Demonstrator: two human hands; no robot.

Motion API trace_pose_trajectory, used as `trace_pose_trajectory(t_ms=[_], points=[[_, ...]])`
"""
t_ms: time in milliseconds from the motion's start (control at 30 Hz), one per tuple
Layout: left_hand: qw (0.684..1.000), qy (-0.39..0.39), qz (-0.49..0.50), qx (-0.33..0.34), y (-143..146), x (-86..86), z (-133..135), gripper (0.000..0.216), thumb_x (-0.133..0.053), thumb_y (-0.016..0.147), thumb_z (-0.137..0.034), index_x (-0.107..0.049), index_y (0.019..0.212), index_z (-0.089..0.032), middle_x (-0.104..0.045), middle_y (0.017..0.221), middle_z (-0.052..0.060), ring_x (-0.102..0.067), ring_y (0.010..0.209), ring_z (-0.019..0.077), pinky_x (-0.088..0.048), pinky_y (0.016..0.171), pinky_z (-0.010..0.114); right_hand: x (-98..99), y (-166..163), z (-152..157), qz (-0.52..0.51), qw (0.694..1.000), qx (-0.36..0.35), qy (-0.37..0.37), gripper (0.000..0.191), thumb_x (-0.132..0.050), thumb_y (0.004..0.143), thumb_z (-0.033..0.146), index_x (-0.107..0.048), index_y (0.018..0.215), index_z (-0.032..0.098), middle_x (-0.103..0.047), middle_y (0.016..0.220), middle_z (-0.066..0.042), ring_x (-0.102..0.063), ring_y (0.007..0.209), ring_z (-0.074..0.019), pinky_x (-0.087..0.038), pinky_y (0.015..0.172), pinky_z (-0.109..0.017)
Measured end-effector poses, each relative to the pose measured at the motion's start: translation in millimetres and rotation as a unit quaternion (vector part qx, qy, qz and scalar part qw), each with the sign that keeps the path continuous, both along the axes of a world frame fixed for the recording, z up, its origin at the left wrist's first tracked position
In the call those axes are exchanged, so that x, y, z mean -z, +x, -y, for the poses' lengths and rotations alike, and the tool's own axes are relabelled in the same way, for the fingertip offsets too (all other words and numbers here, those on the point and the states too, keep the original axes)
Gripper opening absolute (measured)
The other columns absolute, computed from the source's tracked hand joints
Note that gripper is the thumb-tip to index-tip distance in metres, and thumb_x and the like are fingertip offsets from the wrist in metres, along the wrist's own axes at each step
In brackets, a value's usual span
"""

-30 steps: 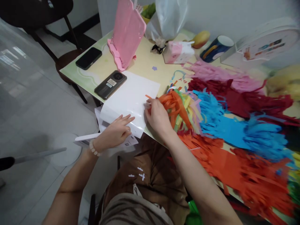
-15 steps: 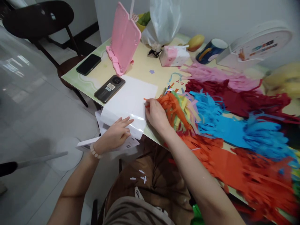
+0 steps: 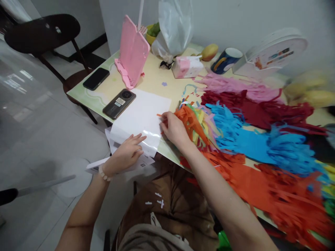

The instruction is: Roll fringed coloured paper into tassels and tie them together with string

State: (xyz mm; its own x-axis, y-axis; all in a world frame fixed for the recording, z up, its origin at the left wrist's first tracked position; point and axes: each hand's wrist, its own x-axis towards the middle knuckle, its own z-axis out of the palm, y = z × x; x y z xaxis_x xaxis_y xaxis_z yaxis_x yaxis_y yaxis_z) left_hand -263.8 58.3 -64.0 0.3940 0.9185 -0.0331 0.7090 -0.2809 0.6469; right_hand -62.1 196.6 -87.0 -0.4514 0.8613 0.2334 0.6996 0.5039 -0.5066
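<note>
Pinching: the right hand (image 3: 174, 129) closes its fingertips on an orange paper strip (image 3: 160, 115), at the right edge of the white sheet (image 3: 141, 118).
Left hand: the left hand (image 3: 125, 153) lies flat and open, fingers spread, on the near corner of the white sheet; a bead bracelet (image 3: 103, 172) circles its wrist.
Strip: thin, orange, short; one end pokes out to the left of the fingers and lies over the sheet.
Sheet: white, glossy, lying on the surface (image 3: 154, 78), its near edge hanging over the surface's rim on top of other papers.
Writing: the grey phone (image 3: 119, 103) carries two small stickers, too small to read; the round white box (image 3: 272, 54) shows coloured print, also unreadable; a paper under the left hand bears a small dark code mark.
Fringe pile: orange, yellow and green cut strips (image 3: 199, 122) bunch just beside the right hand; blue fringe (image 3: 251, 139), dark red fringe (image 3: 261, 108) and pink fringe (image 3: 230, 83) spread beyond.
Behind: pink stand (image 3: 132, 52), black phone (image 3: 96, 78), tissue pack (image 3: 186, 66), blue mug (image 3: 226, 60).
</note>
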Motion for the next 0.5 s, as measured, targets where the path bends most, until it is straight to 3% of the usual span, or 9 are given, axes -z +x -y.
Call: trace_pose_trajectory(t_ms=[133,300,500], points=[[1.000,0.001,0.000,0.001,-0.3,-0.3,-0.1,0.035,-0.040,0.101,-0.026,-0.061,0.075,-0.016,-0.048,0.153,0.012,-0.034,0.149,0.0255,-0.025,0.125,0.053,2.1,-10.5,5.0,0.006,1.000,-0.003,0.006,0.029,-0.041,0.088,0.007,-0.056,0.111,0.013,-0.064,0.110,-0.019,-0.061,0.103,-0.0292,-0.049,0.092,-0.042],[1.000,0.001,-0.006,-0.002,-0.2,-0.5,-0.1,0.033,-0.041,0.101,-0.026,-0.062,0.077,-0.016,-0.048,0.153,0.013,-0.035,0.149,0.0257,-0.026,0.124,0.055,2.9,-15.6,4.4,0.010,1.000,-0.002,0.002,0.026,-0.037,0.091,0.008,-0.057,0.106,0.014,-0.063,0.106,-0.018,-0.060,0.096,-0.0288,-0.050,0.088,-0.043],[1.000,0.008,-0.002,-0.008,-0.6,4.3,-0.4,0.031,-0.042,0.100,-0.025,-0.065,0.082,-0.016,-0.050,0.152,0.011,-0.036,0.149,0.0250,-0.026,0.124,0.054,2.3,-13.5,-4.2,-0.002,1.000,-0.017,-0.018,0.031,-0.043,0.078,0.002,-0.058,0.103,0.015,-0.064,0.104,-0.018,-0.060,0.092,-0.0299,-0.050,0.084,-0.043]])
